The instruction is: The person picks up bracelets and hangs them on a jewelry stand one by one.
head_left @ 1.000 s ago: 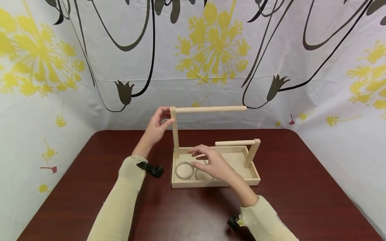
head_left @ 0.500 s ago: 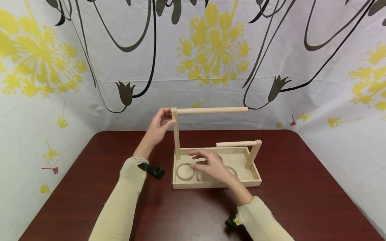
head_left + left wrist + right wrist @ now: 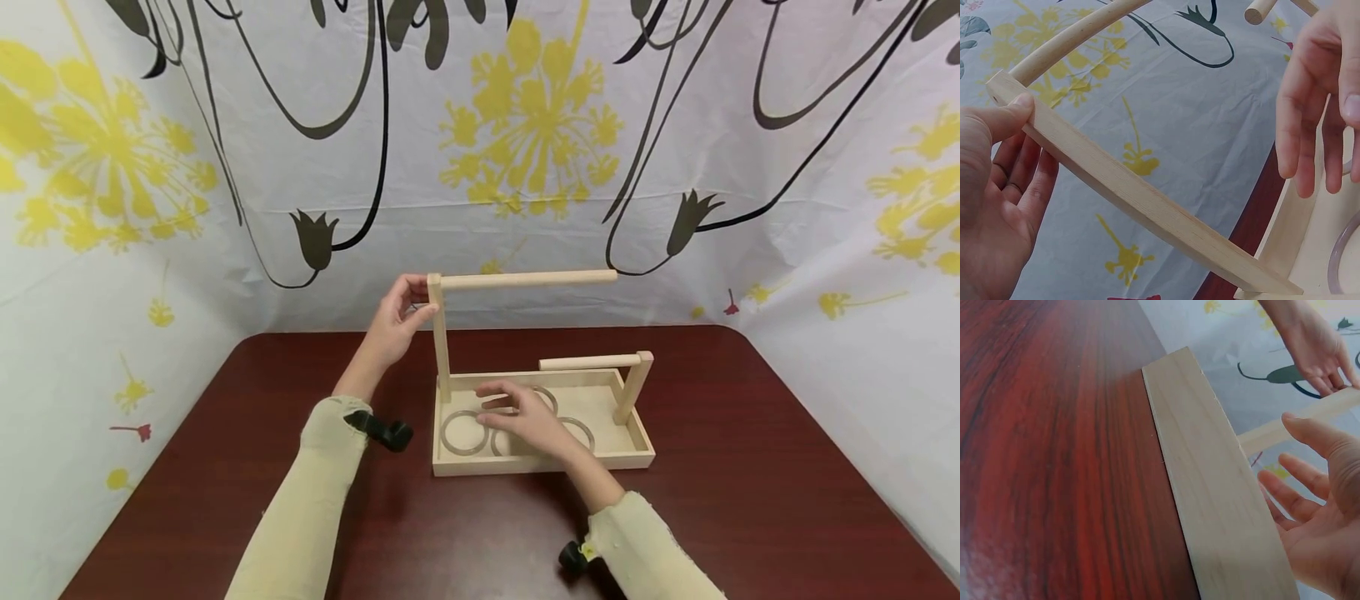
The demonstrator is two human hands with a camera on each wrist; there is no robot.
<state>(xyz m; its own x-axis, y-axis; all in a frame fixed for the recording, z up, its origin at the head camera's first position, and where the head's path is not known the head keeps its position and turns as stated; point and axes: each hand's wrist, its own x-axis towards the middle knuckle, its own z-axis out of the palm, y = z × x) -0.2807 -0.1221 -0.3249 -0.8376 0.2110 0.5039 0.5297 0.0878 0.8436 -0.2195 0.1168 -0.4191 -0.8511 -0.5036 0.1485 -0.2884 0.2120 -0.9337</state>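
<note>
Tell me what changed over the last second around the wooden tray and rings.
The right hand sank a little lower over the clear rings in the wooden tray, fingers spread, holding nothing. The left hand kept its grip on the top of the tall post. Tray, rings and short post stayed put.

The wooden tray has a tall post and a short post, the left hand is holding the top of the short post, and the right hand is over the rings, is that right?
Not quite. The left hand holds the top of the tall post, not the short post, which stands untouched at the far end of the wooden tray. The head view shows this. The right hand does hover over the rings.
</note>
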